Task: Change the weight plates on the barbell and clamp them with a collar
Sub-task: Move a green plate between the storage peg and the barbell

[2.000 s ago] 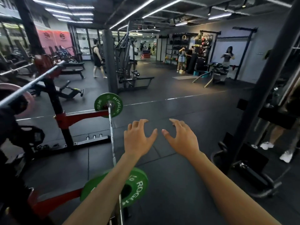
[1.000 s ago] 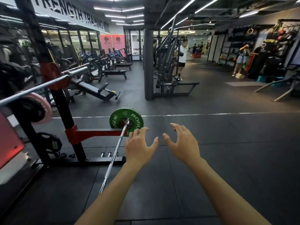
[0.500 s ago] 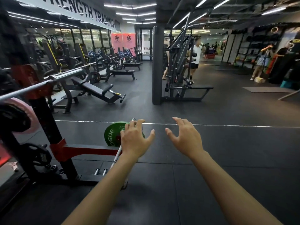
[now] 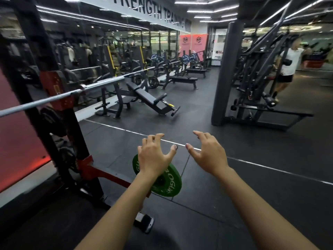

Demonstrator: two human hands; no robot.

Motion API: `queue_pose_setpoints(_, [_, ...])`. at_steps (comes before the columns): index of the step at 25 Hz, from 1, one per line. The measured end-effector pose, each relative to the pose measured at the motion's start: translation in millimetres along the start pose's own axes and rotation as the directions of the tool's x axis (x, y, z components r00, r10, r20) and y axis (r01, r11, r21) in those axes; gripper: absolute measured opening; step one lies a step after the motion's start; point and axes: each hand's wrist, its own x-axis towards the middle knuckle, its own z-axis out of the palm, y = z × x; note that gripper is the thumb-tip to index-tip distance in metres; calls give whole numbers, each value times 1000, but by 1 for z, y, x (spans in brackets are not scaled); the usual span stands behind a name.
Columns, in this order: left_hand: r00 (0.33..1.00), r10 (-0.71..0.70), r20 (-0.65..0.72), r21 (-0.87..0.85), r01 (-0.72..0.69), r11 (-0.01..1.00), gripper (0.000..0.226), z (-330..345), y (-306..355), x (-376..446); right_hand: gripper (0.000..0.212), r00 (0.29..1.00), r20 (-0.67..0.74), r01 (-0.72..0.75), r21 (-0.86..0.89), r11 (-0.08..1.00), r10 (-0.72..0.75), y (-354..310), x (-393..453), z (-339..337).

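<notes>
**Reaching Empty-Handed Toward a Half-Hidden Plate**

Looming at the left, the black-and-red rack [image 4: 54,123] sits close enough to catch an elbow or shin should the reach toward the plate drift sideways. Crossing it higher up, a racked barbell [image 4: 54,98] is easy to meet with the head when straightening from a crouch. Running low from the rack, a red safety arm [image 4: 108,175] leaves a likely pinch gap beside the plate.

Standing on edge near that arm, on the rubber floor [image 4: 252,204], the green weight plate [image 4: 169,184] is partly covered by the left forearm. Cannot tell from here whether a collar locks it, nor how its bar lies. Pulling against a collar not yet released would likely jerk the whole bar rather than free the plate. Slipping it off carelessly could let it roll, topple flat, or drop on toes.

Hovering above the plate and apart from it, the left grip [image 4: 153,156] and right grip [image 4: 207,156] are both wide, fingers spread and curved, holding nothing. Grabbing by the rim alone risks fingertips trapped between plate and floor; better to seat both palms before lifting.
</notes>
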Motion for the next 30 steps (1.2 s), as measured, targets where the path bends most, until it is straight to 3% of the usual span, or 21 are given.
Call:
queue_pose_setpoints(12, [960, -258, -107, 134, 271, 953, 60, 154, -30, 199, 60, 965, 116, 220, 129, 967, -235, 105, 255, 131])
queue_pose_setpoints(19, [924, -324, -201, 208, 363, 908, 62, 235, -33, 307, 59, 946, 113, 275, 219, 936, -305, 169, 390, 201])
queue_pose_setpoints(30, [839, -479, -257, 281, 539, 794, 60, 405, -8, 492, 59, 850, 193, 411, 339, 846, -490, 284, 610, 305])
